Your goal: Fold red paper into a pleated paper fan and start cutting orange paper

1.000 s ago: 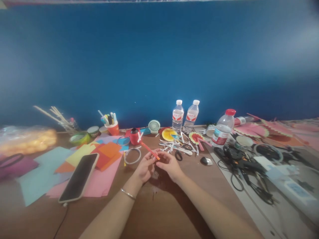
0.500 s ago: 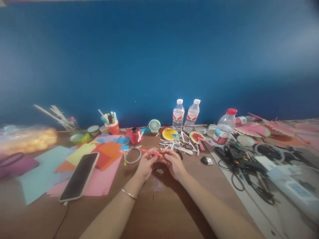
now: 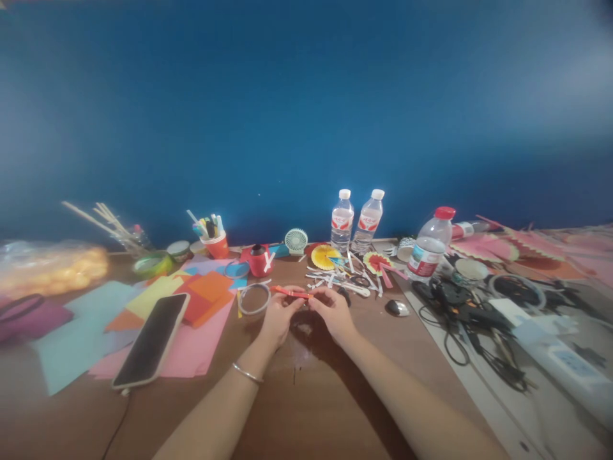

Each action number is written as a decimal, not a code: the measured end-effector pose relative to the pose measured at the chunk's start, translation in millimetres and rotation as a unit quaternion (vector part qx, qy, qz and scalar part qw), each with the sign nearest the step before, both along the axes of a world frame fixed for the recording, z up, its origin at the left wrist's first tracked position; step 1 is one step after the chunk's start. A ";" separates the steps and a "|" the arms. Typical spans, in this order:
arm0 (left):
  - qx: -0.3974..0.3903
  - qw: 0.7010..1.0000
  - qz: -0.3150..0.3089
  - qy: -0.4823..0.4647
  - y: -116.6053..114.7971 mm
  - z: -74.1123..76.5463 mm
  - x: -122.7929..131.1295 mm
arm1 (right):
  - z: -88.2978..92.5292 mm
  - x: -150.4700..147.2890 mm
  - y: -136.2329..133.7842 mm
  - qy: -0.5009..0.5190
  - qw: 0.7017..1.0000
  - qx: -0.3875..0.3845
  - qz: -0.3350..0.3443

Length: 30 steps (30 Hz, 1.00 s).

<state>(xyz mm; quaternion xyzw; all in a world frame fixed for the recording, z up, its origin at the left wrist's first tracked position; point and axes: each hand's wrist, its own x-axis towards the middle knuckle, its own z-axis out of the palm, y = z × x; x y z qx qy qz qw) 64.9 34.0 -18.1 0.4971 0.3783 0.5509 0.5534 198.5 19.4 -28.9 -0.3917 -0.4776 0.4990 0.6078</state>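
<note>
My left hand (image 3: 278, 317) and my right hand (image 3: 332, 313) meet over the middle of the wooden table (image 3: 306, 409). Both pinch a thin folded orange-red paper strip (image 3: 290, 292), which lies almost level and sticks out to the left past my left fingers. My left wrist wears a thin bracelet (image 3: 247, 374). A roll of clear tape (image 3: 254, 298) lies just left of my hands. Cut paper scraps (image 3: 345, 278) and small paper fans (image 3: 325, 257) lie just beyond them.
A phone (image 3: 152, 340) rests on coloured paper sheets (image 3: 191, 300) at the left. A red cup of pens (image 3: 215, 243), a small fan (image 3: 296, 241) and three water bottles (image 3: 341, 222) stand near the blue wall. Cables, scissors and a power strip (image 3: 565, 364) crowd the right.
The strip has swung from slanting down-right to nearly level, pointing left. Both hands have shifted slightly away from me and stayed pinched on it.
</note>
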 end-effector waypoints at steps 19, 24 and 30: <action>0.011 0.998 -0.011 0.064 -1.3 4.0 -0.1 | 11.0 3.6 -9.5 -0.192 0.972 0.092 -0.098; 0.003 0.998 -0.011 0.064 1.2 0.9 -0.2 | 11.5 4.3 -9.2 -0.207 0.968 0.104 -0.092; -0.004 0.999 -0.009 0.049 2.8 -3.6 -0.2 | 6.6 4.2 -6.8 -0.210 0.969 0.096 -0.091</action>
